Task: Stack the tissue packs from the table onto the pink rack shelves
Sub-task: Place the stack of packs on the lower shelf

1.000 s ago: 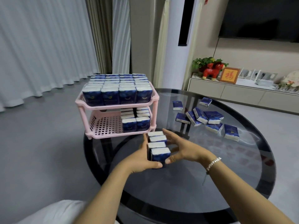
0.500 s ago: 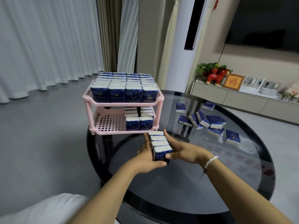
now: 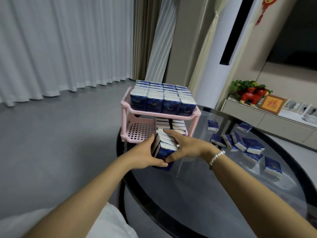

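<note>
While both hands, left (image 3: 147,156) and right (image 3: 186,146), clench a row of dark-blue, white-topped tissue packs (image 3: 164,145) at the pink plastic rack's (image 3: 127,107) lower shelf front, its top shelf sits full and loose packs (image 3: 240,143) scatter toward the round glass counter's (image 3: 223,194) right edge.

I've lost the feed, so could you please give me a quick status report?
Left hand and right hand clamp a row of tissue packs. Row at lower shelf mouth of pink rack. Nothing blocking.

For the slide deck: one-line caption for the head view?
Both hands clamp a row of tissue packs at the pink rack's lower shelf.
</note>
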